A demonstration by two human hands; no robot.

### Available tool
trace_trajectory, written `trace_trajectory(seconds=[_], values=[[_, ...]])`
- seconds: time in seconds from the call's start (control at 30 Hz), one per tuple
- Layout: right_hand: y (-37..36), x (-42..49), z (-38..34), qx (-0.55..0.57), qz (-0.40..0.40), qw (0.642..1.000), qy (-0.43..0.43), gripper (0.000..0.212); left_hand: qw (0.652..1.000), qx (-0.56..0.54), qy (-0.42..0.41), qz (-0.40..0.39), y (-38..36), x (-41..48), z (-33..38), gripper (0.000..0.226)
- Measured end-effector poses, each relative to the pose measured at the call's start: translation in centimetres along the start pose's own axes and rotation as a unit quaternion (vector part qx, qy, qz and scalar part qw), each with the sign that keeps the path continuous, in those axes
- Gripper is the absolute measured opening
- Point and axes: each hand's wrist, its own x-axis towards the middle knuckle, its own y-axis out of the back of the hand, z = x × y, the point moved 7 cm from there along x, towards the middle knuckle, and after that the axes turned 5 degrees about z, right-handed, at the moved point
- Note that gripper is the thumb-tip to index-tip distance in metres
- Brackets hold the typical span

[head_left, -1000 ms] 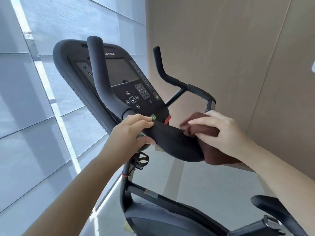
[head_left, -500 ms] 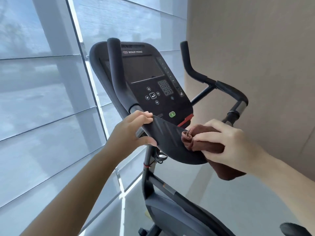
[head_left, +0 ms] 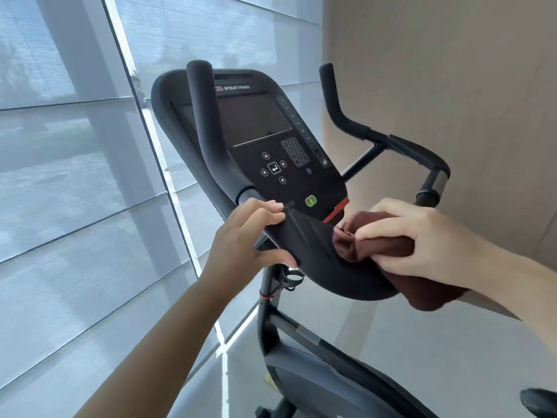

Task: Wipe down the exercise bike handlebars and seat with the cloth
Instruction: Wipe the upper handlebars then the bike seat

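The black exercise bike stands in front of me with its console facing up. My left hand grips the left end of the padded centre part of the handlebar, fingers over its top edge and thumb underneath. My right hand presses a bunched brown cloth on the right side of that pad, with part of the cloth hanging below. The left handlebar horn and right handlebar horn rise upward. The seat shows only as a dark edge at the bottom right.
A window wall with sheer blinds fills the left side. A beige panelled wall stands close behind the right handlebar. The bike's frame and flywheel cover sit below, on a grey floor.
The view has swung left and up, so the console sits nearer the centre. My right hand has slid the cloth a little leftward along the pad. My left hand keeps its grip.
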Motion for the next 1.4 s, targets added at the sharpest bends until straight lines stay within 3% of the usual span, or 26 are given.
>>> trace_trajectory(seconds=[0.13,0.27,0.43,0.7,0.9,1.0,1.13,1.23,1.33,1.4], values=[[1.2,0.6,0.5,0.008,0.001,0.999,-0.034,0.036,0.999,-0.046,-0.012,0.02,-0.3,0.0,-0.7,0.061],[0.0,5.8,-2.4,0.046,0.093,0.995,-0.012,0.034,0.998,-0.052,-0.003,0.023,-0.3,0.3,-0.8,0.067],[-2.0,4.9,-2.5,0.025,0.009,1.0,0.002,0.029,0.998,-0.06,0.013,0.004,0.0,0.1,-0.8,0.063],[1.2,-2.8,0.5,-0.049,0.019,0.997,0.061,0.029,0.996,0.02,0.076,-0.035,1.1,0.0,1.6,0.064],[2.7,-1.9,2.5,0.022,0.142,0.989,0.04,0.033,0.989,0.112,0.042,-0.083,-2.4,-0.2,7.8,0.061],[0.3,-1.4,2.0,0.019,0.085,0.992,0.086,0.028,0.985,0.139,0.061,-0.082,-3.8,-1.2,8.8,0.059],[1.4,-2.4,5.8,-0.047,0.075,0.99,0.11,0.027,0.986,0.099,0.125,-0.052,-3.6,-2.1,9.1,0.052],[3.2,-3.8,10.7,-0.072,0.081,0.993,0.047,0.03,0.986,0.089,0.133,-0.046,-3.8,-2.0,9.2,0.047],[4.9,-4.4,13.3,0.024,0.104,0.994,-0.037,0.026,0.986,0.097,0.131,-0.037,-3.8,-2.2,9.1,0.044],[5.2,-3.9,10.9,0.073,0.162,0.984,-0.022,0.025,0.986,0.091,0.138,-0.028,-3.8,-2.4,9.0,0.042]])
